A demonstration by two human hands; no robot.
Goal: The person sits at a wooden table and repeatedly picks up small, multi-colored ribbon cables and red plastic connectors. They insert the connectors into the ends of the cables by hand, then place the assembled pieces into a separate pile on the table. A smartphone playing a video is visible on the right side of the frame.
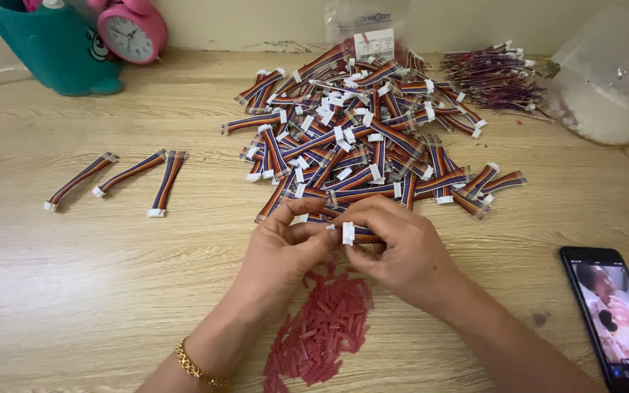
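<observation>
My left hand [285,251] and my right hand [402,251] meet over the wooden table [74,291], both pinching one short multicoloured ribbon cable [362,234] with a white connector [348,233] at its end. Just beyond my fingers lies a big heap of the same ribbon cables [358,131]. Below my hands sits a pile of small red plastic pieces [322,327]. Three ribbon cables [121,178] lie apart in a row at the left.
A phone [616,313] with a lit screen lies at the right front. At the back are a teal container [56,47], a pink alarm clock [131,29], clear plastic bags [609,73] and a bundle of thin dark wires [493,76].
</observation>
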